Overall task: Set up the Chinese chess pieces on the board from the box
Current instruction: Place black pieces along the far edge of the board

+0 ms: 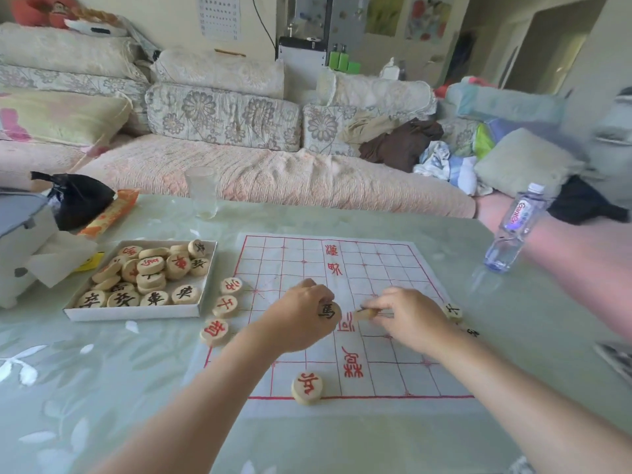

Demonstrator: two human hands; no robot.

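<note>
A white cloth board with red grid lines lies on the table. My left hand grips a wooden piece with a black character over the board's middle. My right hand pinches another wooden piece edge-on just right of it. One red-marked piece sits at the board's near edge. Three red-marked pieces lie in a line off the board's left edge. Black-marked pieces lie at the right edge, partly hidden by my right hand. The white box at left holds several pieces.
A drinking glass stands at the table's far side. A water bottle stands at right, next to another person's arm. A black bag, an orange packet and a white-grey container sit at far left. A sofa lies behind.
</note>
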